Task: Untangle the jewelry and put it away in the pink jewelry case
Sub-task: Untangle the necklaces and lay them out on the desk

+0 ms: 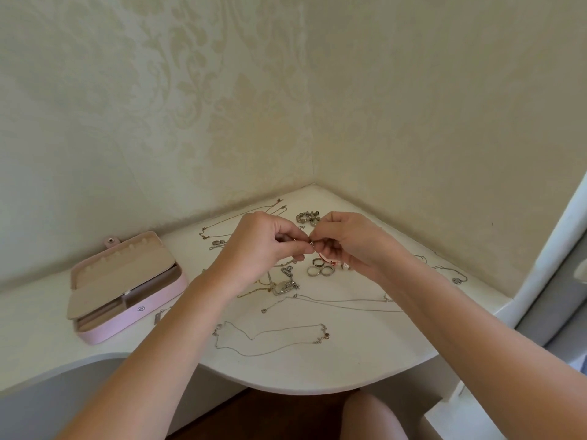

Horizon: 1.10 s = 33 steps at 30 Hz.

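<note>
Left hand (270, 246), right hand (349, 242) pinch jewelry (312, 244), pink case (111, 333) diagonal

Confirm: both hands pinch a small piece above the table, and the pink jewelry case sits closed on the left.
Not closed. The head view shows the pink jewelry case open, lid back, on the left. The left hand and right hand do pinch a small piece above the table.

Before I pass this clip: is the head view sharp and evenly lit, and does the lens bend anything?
Head view: soft, even light, no glare, faint shadows; wide lens bows the table edge; silver necklace reads faint on white; small jewelry piece pinched by left hand and right hand is too tiny to identify.
</note>
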Available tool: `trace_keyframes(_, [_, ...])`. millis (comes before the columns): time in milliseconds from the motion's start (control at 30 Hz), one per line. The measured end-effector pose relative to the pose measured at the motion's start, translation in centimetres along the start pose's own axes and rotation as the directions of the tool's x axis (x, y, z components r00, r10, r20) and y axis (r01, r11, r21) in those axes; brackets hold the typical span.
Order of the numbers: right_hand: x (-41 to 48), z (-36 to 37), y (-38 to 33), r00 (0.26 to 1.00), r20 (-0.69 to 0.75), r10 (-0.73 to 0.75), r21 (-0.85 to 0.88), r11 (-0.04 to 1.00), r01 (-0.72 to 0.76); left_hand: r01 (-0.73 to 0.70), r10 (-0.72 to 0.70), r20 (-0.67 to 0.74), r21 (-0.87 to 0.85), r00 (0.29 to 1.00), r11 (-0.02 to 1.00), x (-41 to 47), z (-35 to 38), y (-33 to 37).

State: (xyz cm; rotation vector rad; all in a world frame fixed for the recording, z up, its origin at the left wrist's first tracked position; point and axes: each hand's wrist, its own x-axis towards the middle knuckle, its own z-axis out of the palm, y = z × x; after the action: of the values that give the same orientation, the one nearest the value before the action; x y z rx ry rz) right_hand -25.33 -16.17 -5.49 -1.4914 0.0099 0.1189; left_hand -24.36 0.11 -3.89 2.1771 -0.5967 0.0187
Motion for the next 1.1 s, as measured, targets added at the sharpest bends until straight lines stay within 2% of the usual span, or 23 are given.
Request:
trace_keyframes(133, [0.6, -0.1, -0.5, 0.997, 0.063, 0.032, -0.042, 0.999, -0.03, 0.018, -0.018, -0.006, -0.026, 1.0, 0.999, 0.0, -0.2, 0.1])
trace_keyframes(300, [0.5, -0.9, 0.1, 0.991, 0.128, -0.025, -0.065, 0.997, 0.034, 0.147, -0.154, -0.006, -0.254, 0.988, 0.956, 0.1, -0.4, -0.2])
trace_keyframes(467, [-0.1, -1.2, 2.4, 0.972, 0.237, -0.007, -0.13, 0.991, 0.038, 0.187, -0.205, 0.007, -0.447, 0.979, 0.875, 0.2, -0.3, -0.8])
trace_keyframes(567, [-0.1, 0.0, 3.4, 0.964, 0.263, -0.029, 0.099, 0.995, 0.003, 0.193, -0.205, 0.026, -0.477, 0.978, 0.858, 0.3, -0.3, -0.9])
trace_keyframes(667, [0.1, 0.6, 3.9, 0.98, 0.193, -0.052, 0.275, 0.961, -0.003, 0.188, -0.21, 0.008, -0.479, 0.978, 0.857, 0.3, -0.2, -0.9])
trace_keyframes(833, [0.0, 1.0, 4.4, 0.993, 0.116, -0.036, 0.397, 0.918, -0.013, 0.185, -0.216, -0.014, -0.463, 0.976, 0.867, 0.2, 0.0, -1.3])
trace_keyframes(1100, [0.5, 0.8, 3.9, 0.967, 0.234, 0.103, 0.537, 0.815, -0.217, 0.066, -0.099, -0.088, -0.319, 0.991, 0.945, 0.4, 0.3, -1.7])
